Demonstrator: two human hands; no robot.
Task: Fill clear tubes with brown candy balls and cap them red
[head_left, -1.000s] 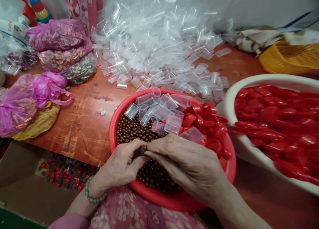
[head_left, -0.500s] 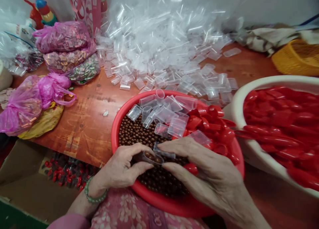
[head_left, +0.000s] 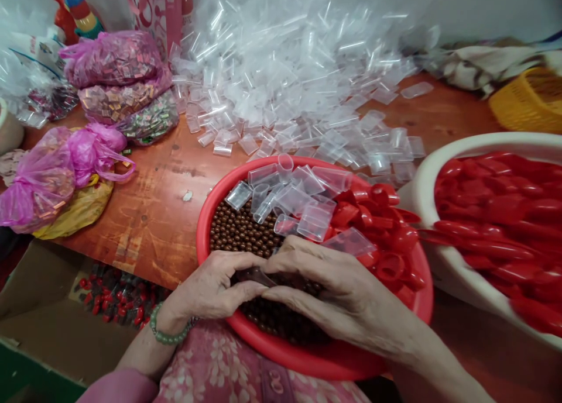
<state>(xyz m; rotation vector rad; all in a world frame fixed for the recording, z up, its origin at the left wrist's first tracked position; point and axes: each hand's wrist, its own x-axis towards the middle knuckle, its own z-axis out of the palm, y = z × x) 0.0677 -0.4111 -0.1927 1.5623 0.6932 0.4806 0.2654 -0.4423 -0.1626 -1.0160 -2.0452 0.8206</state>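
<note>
Where the head view looks down, the left hand (head_left: 211, 292) and the right hand (head_left: 338, 292) meet over a red bowl (head_left: 307, 362). The fingers of both hands are pinched together on a small clear tube (head_left: 257, 276), which is mostly hidden between them. The tube sits low over the brown balls (head_left: 237, 230) that fill the near side of the bowl. More clear tubes (head_left: 298, 195) and red caps (head_left: 386, 233) lie on the far side of the bowl. The bowl stands on the orange counter (head_left: 153, 216). A big heap of clear tubes (head_left: 290, 81) lies behind it. A white bowl (head_left: 424, 181) full of red pieces is just to the right. Pink bags (head_left: 65, 169) lie at the left.
</note>
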